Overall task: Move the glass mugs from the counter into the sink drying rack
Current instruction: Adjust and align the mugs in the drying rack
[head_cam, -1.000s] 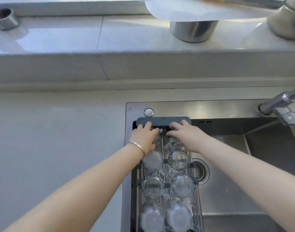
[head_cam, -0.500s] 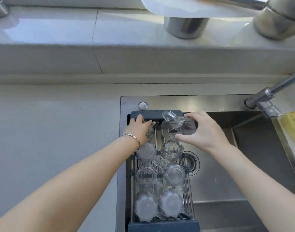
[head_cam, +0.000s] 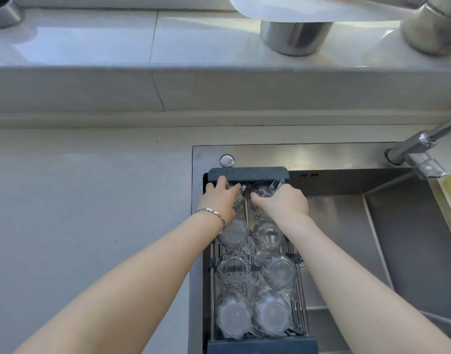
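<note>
Six glass mugs already sit upside down in the drying rack (head_cam: 247, 172), two abreast in three rows, their bases up: the nearest pair at about six o'clock by the rack's near bar, the middle pair above them, and a third pair half hidden beneath the person's wrists. Two more are going in at the twelve o'clock end, right against the rack's dark far bar. The left hand (head_cam: 219, 200), a chain bracelet (head_cam: 214, 215) on its wrist, is closed over the top of the far-left mug (head_cam: 238, 198), fingers curled down around the glass. The right hand (head_cam: 283, 203) grips the far-right mug (head_cam: 261, 190), which looks tipped rather than settled, its handle poking out toward one o'clock; I'd say this one is not yet seated. Whether either mug's rim rests on the wires I cannot tell, since the hands cover them.

As for progress, the job seems nearly done: the grey counter (head_cam: 91, 200) at nine o'clock shows no mugs at all, so these two look like the last. What remains, by my reckoning, is to set both down and let go.

Rack aside, the steel sink (head_cam: 398, 238) holds nothing that I can see. A faucet (head_cam: 421, 149) reaches in from two o'clock.
</note>
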A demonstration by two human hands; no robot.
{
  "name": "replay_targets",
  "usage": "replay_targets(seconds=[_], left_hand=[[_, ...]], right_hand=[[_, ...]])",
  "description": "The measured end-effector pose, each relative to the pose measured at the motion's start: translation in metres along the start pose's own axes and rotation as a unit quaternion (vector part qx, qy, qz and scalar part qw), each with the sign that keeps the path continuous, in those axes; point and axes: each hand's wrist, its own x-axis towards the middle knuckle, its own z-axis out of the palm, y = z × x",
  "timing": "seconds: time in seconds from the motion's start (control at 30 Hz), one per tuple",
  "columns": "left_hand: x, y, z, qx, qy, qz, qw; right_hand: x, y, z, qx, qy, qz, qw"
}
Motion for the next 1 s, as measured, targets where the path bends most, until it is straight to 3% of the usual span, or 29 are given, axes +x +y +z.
replay_targets(seconds=[0.23,0.33,0.47,0.7,0.77,0.83,0.9,0.97,1.0], left_hand=[[0.0,0.001,-0.001,-0.006,-0.003,-0.006,1.0],[0.0,0.001,0.0,-0.008,0.001,-0.012,1.0],[-0.001,-0.002,0.003,-0.026,0.009,-0.007,1.0],[-0.008,-0.01,0.002,-0.047,0.04,-0.015,0.998],[-0.02,-0.007,0.004,-0.026,0.112,0.029,0.993],[-0.029,-0.008,0.009,-0.007,0.157,0.164,0.974],[-0.042,-0.01,0.014,0.056,0.074,0.267,0.959],[-0.05,-0.012,0.02,0.149,-0.029,0.267,0.952],[-0.052,-0.013,0.023,0.181,-0.044,0.255,0.949]], right_hand=[[0.013,0.001,0.004,0.024,-0.006,0.004,1.0],[0.013,0.005,0.004,0.078,0.002,-0.024,0.997],[-0.001,0.022,0.013,0.143,-0.062,-0.046,0.987],[-0.012,0.039,0.029,0.217,-0.055,-0.068,0.972],[-0.018,0.048,0.027,0.222,-0.07,-0.087,0.969],[-0.024,0.059,0.023,0.168,-0.059,-0.139,0.974],[-0.03,0.065,0.023,0.087,-0.074,-0.193,0.975],[-0.034,0.065,0.025,0.003,-0.114,-0.225,0.968],[-0.034,0.064,0.028,-0.035,-0.136,-0.228,0.964]])
